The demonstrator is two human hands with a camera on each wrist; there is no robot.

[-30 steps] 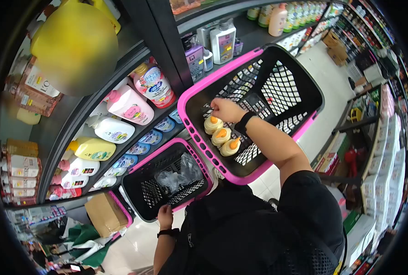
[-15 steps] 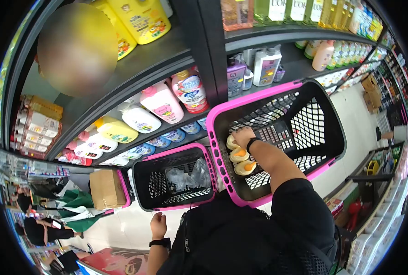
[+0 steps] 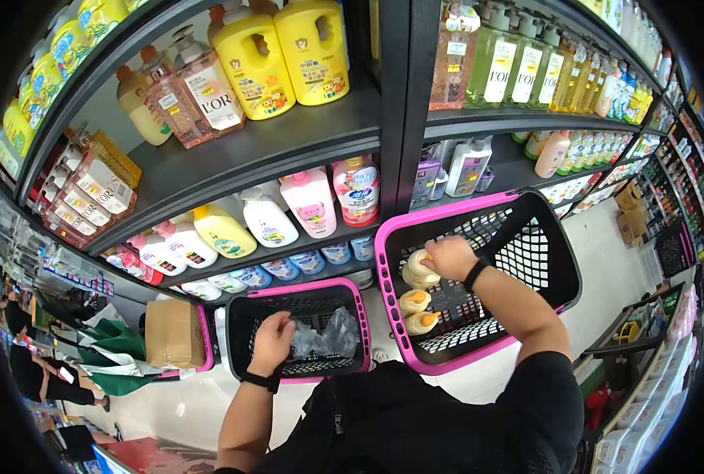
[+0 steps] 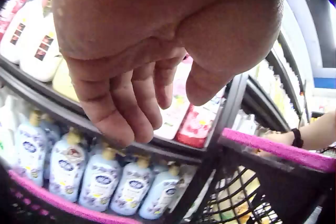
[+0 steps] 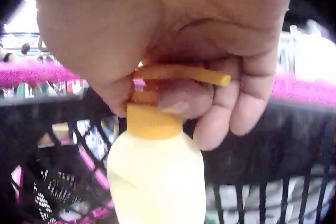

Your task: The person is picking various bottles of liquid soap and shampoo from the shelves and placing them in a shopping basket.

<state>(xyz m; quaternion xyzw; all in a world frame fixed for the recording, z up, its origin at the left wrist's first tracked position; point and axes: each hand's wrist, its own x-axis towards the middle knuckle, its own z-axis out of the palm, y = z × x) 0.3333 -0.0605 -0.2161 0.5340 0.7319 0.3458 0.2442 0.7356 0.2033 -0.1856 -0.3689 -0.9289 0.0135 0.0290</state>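
My right hand point(image 3: 453, 257) grips the orange pump head of a cream-coloured pump bottle point(image 5: 156, 176), its thumb and fingers curled round the neck. The bottle is upright at the left end of the larger black basket point(image 3: 391, 316), which has a pink rim. Beside it in that basket stand two similar bottles point(image 3: 415, 304) with orange pumps. Over the smaller black basket point(image 3: 360, 308) hangs my left hand point(image 3: 271, 341), holding nothing. Its fingers are loosely bent in the left wrist view. Crumpled clear plastic bags point(image 3: 340, 332) lie inside the smaller basket.
Dark shelves point(image 3: 352, 130) full of pump bottles and yellow jugs point(image 3: 316, 55) run along the front. A cardboard box point(image 3: 175, 333) sits left of the baskets. On the right is a stand with stacked white packs point(image 3: 628, 430). People are at the far left.
My right hand has come to grip one bottle by its pump and drawn it up from beside the other two. The left hand has moved forward over the smaller basket. The head view has shifted.
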